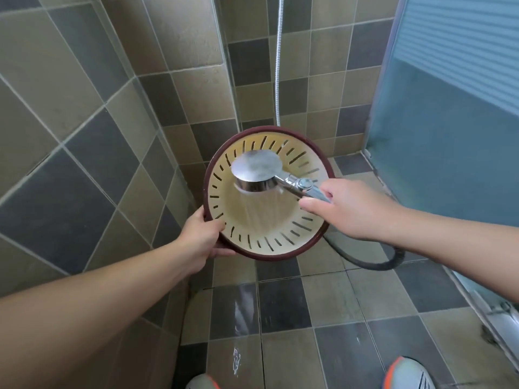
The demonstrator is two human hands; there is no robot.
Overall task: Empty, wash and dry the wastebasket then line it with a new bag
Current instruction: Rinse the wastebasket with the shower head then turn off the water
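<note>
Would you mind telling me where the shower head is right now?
In the head view, the shower head sits centre frame, gripped by the right hand and spraying into the wastebasket, whose rim the left hand holds.

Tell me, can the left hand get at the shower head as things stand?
Probably not: the left hand grips the wastebasket rim, and the right hand holds the shower head above it.

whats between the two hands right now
In the head view, the wastebasket sits between the left hand and right hand, with the shower head spraying into it.
</note>
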